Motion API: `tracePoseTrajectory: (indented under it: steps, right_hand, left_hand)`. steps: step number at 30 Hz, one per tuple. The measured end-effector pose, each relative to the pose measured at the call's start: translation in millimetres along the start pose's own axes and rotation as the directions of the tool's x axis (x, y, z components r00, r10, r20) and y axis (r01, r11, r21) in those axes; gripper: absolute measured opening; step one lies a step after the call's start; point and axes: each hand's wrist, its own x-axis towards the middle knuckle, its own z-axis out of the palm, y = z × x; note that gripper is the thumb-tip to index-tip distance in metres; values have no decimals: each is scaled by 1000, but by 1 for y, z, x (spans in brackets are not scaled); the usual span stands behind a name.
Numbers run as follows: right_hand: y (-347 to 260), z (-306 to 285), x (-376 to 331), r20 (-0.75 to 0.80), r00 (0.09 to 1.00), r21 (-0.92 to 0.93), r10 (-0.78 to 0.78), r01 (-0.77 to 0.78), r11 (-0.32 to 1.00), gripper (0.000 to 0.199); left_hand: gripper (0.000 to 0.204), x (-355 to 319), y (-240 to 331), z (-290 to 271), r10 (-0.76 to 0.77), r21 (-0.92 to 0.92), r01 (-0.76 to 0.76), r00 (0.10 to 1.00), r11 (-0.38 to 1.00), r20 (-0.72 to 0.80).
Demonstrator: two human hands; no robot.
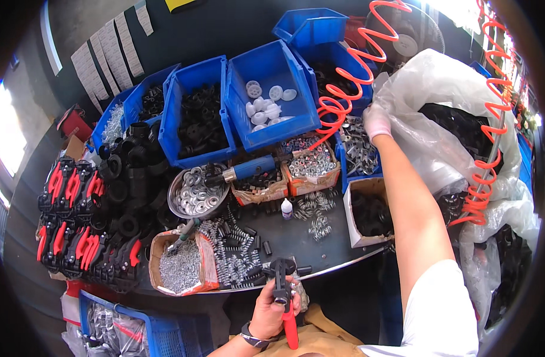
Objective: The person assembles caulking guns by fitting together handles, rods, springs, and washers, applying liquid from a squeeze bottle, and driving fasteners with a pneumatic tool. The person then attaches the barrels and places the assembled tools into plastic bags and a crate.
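My left hand (269, 314), with a dark band at its wrist, is closed around a black tool body with a red handle (291, 328). It holds this in front of me at the bench's near edge, the red handle pointing down. My right arm stretches far forward. My right hand (377, 121), in a pale glove, is over the far end of a blue bin of flat metal pieces (360, 156), beside a clear plastic bag (424, 89). The fingers of that hand are too small and partly hidden to read.
Blue bins hold black parts (201, 116) and white plastic wheels (266, 107). Red coiled hoses (344, 89) hang at the right. A blue power driver (248, 169) lies across a metal bowl of washers (195, 190). Boxes of screws (180, 265) and black-and-red assemblies (76, 184) stand left.
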Motion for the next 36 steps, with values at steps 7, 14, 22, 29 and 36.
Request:
tracePoseTrajectory:
  steps: [7, 14, 22, 29, 36]
  right_hand:
    - [8, -78, -105, 285, 951, 913, -120, -307, -267, 10]
    - [-2, -143, -349, -11, 934, 999, -358, -1, -34, 16]
    - [-4, -163, -435, -159, 688, 957, -708, 283, 60, 27]
    - [-2, -162, -427, -253, 634, 914, -731, 405, 36, 32]
    - [6, -172, -383, -233, 358, 658, -904, 742, 124, 33]
  left_hand:
    - [51, -2, 10, 7, -85, -114, 74, 992, 991, -93]
    - [47, -6, 25, 45, -165, -197, 152, 985, 969, -54]
    - [43, -39, 1, 61, 45, 99, -27, 982, 995, -183]
    - [57, -50, -16, 48, 145, 327, -100, 982, 940, -117]
    - [99, -36, 14, 45, -291, 209, 261, 949, 942, 125]
